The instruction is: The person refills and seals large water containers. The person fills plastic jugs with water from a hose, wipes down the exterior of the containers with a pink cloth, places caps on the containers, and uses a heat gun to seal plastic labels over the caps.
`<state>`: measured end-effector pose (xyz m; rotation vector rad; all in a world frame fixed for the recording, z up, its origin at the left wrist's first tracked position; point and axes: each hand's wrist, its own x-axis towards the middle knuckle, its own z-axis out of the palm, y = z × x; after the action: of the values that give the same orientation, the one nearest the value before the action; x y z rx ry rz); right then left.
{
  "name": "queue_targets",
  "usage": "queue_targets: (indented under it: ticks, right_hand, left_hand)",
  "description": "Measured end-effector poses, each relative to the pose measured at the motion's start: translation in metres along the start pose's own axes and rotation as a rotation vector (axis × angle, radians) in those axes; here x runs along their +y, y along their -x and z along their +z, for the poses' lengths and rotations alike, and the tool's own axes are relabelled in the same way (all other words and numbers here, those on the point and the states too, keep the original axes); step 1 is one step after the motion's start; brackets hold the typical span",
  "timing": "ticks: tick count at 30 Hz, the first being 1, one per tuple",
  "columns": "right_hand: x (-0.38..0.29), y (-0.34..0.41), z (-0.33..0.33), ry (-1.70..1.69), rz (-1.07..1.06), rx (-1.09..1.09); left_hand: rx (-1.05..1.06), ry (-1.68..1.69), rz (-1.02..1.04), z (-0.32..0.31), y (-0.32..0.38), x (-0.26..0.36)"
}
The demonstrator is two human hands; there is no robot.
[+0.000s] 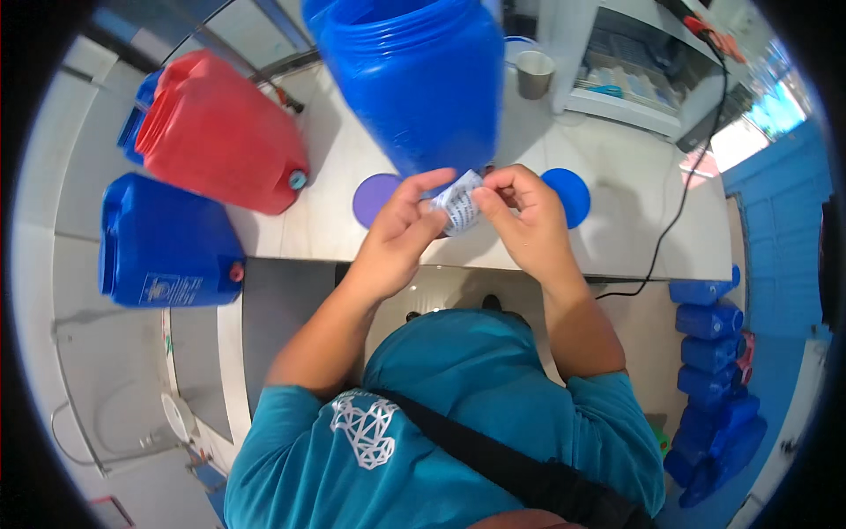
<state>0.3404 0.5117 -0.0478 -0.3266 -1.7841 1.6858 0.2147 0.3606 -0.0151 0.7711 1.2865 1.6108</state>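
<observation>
Between my two hands is a small printed plastic wrapper (459, 206), whitish and crinkled, bearing dark writing. My left hand (404, 231) pinches its lower left side with thumb and fingers. At its upper right edge, the thumb and forefinger of my right hand (525, 215) grip it. Just beyond the hands stands a large blue plastic jerrycan (423, 92), its threaded mouth uncapped. A purple round lid (375, 198) lies on the counter, partly behind my left hand. Beside my right hand lies a blue round lid (568, 197), partly covered by it.
A red jerrycan (225, 139) and another blue jerrycan (172, 244) are at the left. A paper cup (534, 74) and a glass-fronted cabinet (634, 73) occupy the back right of the white counter (648, 231). A black cable (674, 218) crosses its right side. Several blue containers (710, 360) are stacked lower right.
</observation>
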Motion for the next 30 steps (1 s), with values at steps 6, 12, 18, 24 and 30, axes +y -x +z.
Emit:
queue_targets:
  ticks: [6, 12, 18, 24, 30]
  right_hand:
    - [-0.016, 0.013, -0.019, -0.072, 0.087, -0.566]
    - [-0.044, 0.007, -0.016, 0.507, -0.190, -0.328]
    - [-0.085, -0.014, 0.008, 1.178, -0.807, -0.528]
    - [-0.055, -0.012, 0.010, 0.855, -0.613, -0.356]
    - [-0.007, 0.015, 0.023, 0.060, 0.009, -0.061]
  left_hand:
    - [-0.136, -0.657, 0.621, -0.021, 0.003, -0.002]
    - [0.039, -0.859, 0.599, -0.012, 0.011, 0.007]
    - [-0.319, -0.170, -0.205, -0.024, 0.004, 0.029]
    - [-0.213, -0.139, -0.194, -0.046, 0.006, 0.015]
    - [0.101, -0.073, 0.040, -0.012, 0.009, -0.004]
